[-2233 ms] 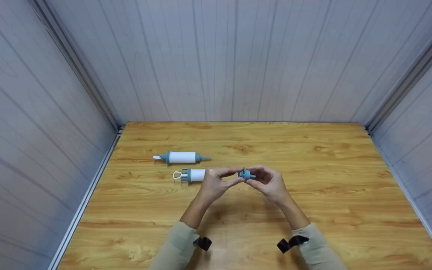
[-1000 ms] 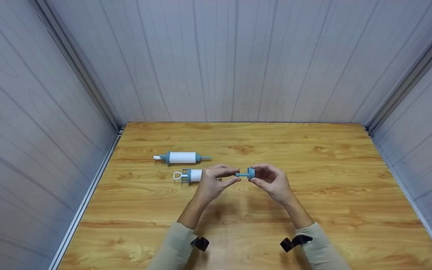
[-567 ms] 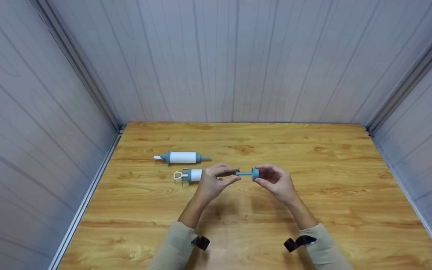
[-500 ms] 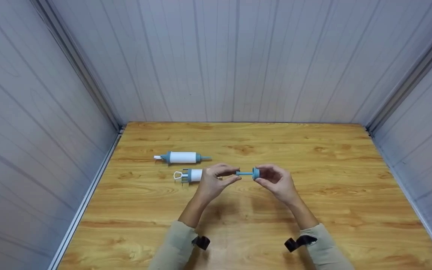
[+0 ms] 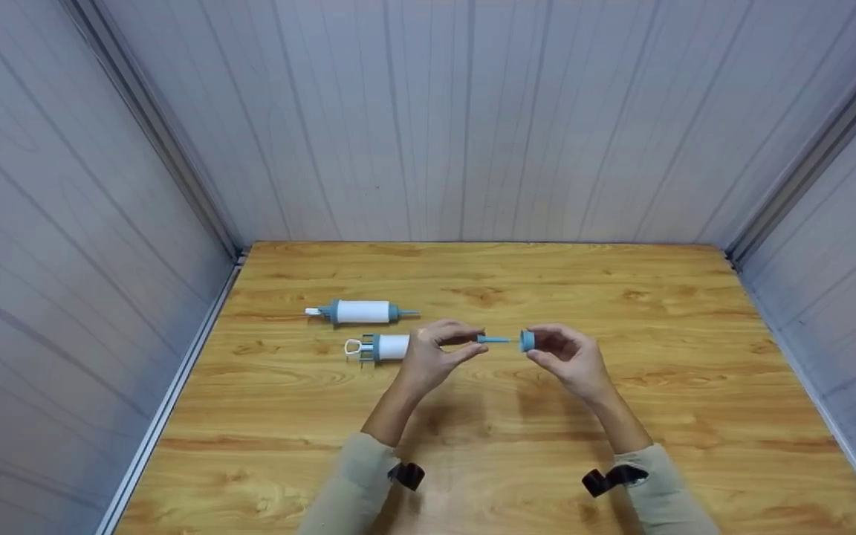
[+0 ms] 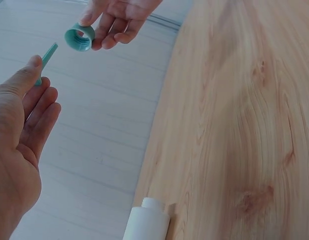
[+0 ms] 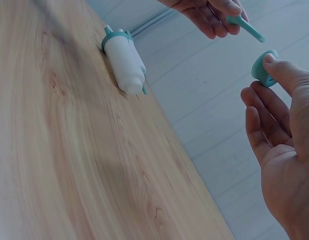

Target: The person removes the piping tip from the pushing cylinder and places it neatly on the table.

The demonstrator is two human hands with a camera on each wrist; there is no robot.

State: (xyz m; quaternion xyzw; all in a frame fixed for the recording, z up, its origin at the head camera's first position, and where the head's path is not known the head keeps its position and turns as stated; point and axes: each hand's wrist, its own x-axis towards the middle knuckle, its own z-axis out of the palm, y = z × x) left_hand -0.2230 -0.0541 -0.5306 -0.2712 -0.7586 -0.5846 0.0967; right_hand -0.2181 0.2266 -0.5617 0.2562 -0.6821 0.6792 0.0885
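Observation:
My left hand pinches the wide end of a slim teal nozzle between thumb and fingers. Its narrow tip points right, towards a teal screw ring pinched at its rim by my right hand. A small gap separates nozzle and ring. Ridges line the inside of the ring in the left wrist view. Behind my left hand lies a white bottle with a teal collar and a white loop handle. Its right end is hidden in the head view; the right wrist view shows a bare white neck.
Farther back on the wooden table lies a second white bottle, with a teal collar on the left and a teal nozzle fitted on the right. Pale panel walls rise at the back and both sides.
At first the teal nozzle and ring were together. My right hand has moved right with the ring, drawing it off the nozzle, and the two are now apart. The bottles have stayed put.

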